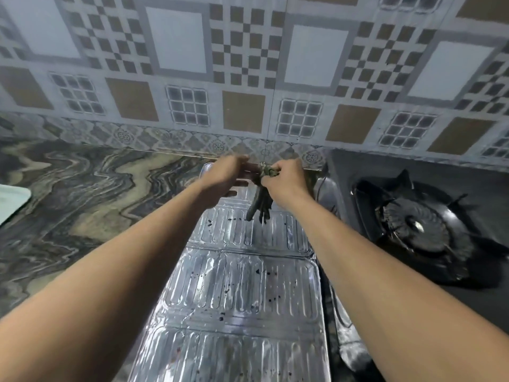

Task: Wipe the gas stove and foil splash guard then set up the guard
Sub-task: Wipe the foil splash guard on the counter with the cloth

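- While the foil splash guard lies flat beside the gas stove, the right hand clamps a bunched rag over its far end.
- At the rag too, the left hand; its grip is blurred, can't tell.
- Guard-wiping step, I'd say; next, press the rag onto those specks.

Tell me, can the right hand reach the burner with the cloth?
Probably yes. The right hand grips the cloth just left of the burner, and the guard lies flat on the counter, so nothing stands between them.
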`<state>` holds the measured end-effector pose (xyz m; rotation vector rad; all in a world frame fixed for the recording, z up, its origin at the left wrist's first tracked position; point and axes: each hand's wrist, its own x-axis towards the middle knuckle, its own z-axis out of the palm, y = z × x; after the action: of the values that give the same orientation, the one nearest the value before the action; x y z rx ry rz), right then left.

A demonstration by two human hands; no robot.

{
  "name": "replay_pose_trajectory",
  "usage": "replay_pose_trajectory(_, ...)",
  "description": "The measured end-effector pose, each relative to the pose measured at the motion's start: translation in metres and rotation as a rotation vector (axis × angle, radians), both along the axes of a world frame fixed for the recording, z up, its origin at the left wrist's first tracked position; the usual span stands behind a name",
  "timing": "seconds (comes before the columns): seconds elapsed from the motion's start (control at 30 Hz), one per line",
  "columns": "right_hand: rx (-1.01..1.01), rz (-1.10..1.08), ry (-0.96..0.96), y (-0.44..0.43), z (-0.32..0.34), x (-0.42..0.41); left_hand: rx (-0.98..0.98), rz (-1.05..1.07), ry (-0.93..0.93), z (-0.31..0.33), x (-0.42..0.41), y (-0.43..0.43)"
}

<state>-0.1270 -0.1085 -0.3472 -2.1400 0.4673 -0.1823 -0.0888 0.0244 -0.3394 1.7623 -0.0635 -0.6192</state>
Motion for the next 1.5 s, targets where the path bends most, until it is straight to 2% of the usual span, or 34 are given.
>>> replay_pose_trajectory(0.07,0.001,0.005,0.035,0.001,-0.004,0.010,0.028,0.000,-0.048,-0.009,0.011,0.005)
replay_pose_trajectory(0.17,0.013,0.046,0.126,0.002,-0.010,0.024,0.157,0.032,-0.250,-0.026,0.031,0.017)
replay_pose_trajectory(0.33,0.021,0.122,0.222,0.005,-0.023,0.052,0.719,-0.097,-0.551,-0.065,0.076,0.046)
replay_pose_trajectory(0.43,-0.022,0.185,0.285,0.011,-0.030,0.070,0.970,-0.202,-0.594,-0.084,0.097,0.058)
replay_pose_trajectory(0.57,-0.117,0.270,0.320,0.019,-0.043,0.093,1.117,-0.379,-0.588,-0.100,0.111,0.068)
replay_pose_trajectory(0.63,-0.192,0.309,0.296,0.024,-0.053,0.104,1.163,-0.438,-0.608,-0.104,0.115,0.071)
replay_pose_trajectory(0.8,-0.225,0.293,0.223,0.029,-0.085,0.123,1.144,-0.466,-0.618,-0.105,0.124,0.070)
replay_pose_trajectory(1.07,-0.607,0.377,0.004,0.043,-0.122,0.102,1.129,-0.489,-0.618,-0.108,0.134,0.083)
replay_pose_trajectory(1.27,-0.738,0.532,0.079,0.039,-0.137,0.109,1.165,-0.625,-0.588,-0.112,0.142,0.085)
replay_pose_trajectory(1.5,-0.606,0.637,0.159,0.045,-0.124,0.119,1.164,-0.661,-0.568,-0.112,0.139,0.086)
